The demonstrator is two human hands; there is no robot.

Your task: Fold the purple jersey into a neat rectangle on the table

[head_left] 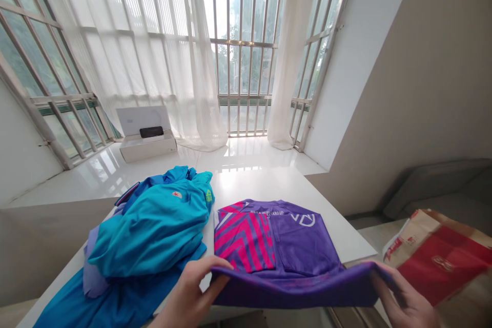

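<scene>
A purple sports jersey with pink stripes and white lettering lies partly folded on the white table, its sleeves tucked inward. My left hand pinches the near left corner of its lower edge between thumb and fingers. At the near right corner, my right hand grips the same edge. Between both hands the hem is lifted off the table and sags a little in the middle. Left of the jersey sits a heap of clothes, with a teal shirt on top and a blue garment below.
A white box with its lid up and a dark phone-like object on it stands on the windowsill. White curtains hang before barred windows. To the right are a red and beige paper bag and a grey sofa.
</scene>
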